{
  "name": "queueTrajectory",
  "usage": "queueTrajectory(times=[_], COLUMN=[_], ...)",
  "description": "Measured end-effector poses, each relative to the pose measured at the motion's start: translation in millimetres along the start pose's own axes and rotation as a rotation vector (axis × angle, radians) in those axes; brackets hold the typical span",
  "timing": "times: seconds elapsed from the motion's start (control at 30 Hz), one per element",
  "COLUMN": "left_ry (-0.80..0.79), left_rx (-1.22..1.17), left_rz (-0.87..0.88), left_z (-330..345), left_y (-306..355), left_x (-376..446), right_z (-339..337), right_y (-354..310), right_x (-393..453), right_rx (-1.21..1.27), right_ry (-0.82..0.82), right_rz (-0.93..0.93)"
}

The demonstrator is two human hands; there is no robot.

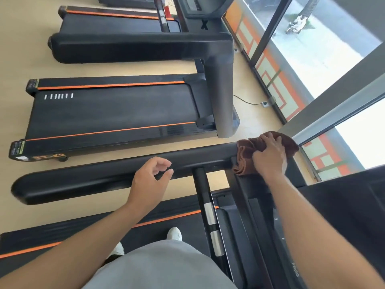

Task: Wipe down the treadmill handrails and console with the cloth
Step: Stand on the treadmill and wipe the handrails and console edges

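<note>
I stand on the belt (166, 224) of the nearest treadmill, one white shoe (174, 234) showing past my grey shirt (164, 268). A thin black bar (205, 207) with silver pads runs up from beside me to the handrail (93, 177).

My left hand (151, 177) hovers just over the handrail, fingers loosely curled and parted from the thumb, holding nothing. Whether it touches the rail I cannot tell.

My right hand (269, 156) lies on the brown cloth (248, 152), fingers spread and bent over the bunched folds, pressing it onto the corner where the handrail meets the console (260, 205). The cloth drapes over that corner, one end hanging down on the near side, the rest heaped under and beyond my fingers.

Past the handrail, across a strip of pale floor (12, 113), a second treadmill (108, 113) lies parallel, its dark deck edged in orange, its handrail and grey upright above it. A third treadmill (116, 22) sits behind that. To the right, a cable (245, 101) runs to a floor socket below windows (325, 49) banded in orange.
</note>
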State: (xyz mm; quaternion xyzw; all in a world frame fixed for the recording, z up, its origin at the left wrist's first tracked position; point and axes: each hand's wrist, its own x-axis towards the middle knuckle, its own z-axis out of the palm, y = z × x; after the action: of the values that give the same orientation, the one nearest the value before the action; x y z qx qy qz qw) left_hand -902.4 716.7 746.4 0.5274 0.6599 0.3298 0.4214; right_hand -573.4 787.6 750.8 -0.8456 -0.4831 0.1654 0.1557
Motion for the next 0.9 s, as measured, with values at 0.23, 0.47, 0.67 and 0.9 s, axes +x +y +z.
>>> queueTrajectory(times=[0.23,0.47,0.67,0.9], left_ry=[-0.029,-0.115,-0.006,0.200], left_rx=[-0.045,-0.158,-0.268,-0.522], left_rz=[-0.121,-0.326,-0.508,-0.714], left_z=[5.9,12.8,-22.4,-98.1], left_y=[-21.2,-27.9,-51.7,-103.2], left_x=[-13.9,-22.7,-41.4,-59.0], right_z=[19.9,75.6,111.6,159.9], right_y=[-49.5,-91.1,-146.5,-239.5], right_x=[-49.0,-100.6,-112.3,-180.3], right_rx=[-0.124,-0.132,-0.262,-0.214], right_ry=[-0.119,-0.355,-0.325,-0.515], right_rz=[-0.215,-0.651,-0.893,-1.063])
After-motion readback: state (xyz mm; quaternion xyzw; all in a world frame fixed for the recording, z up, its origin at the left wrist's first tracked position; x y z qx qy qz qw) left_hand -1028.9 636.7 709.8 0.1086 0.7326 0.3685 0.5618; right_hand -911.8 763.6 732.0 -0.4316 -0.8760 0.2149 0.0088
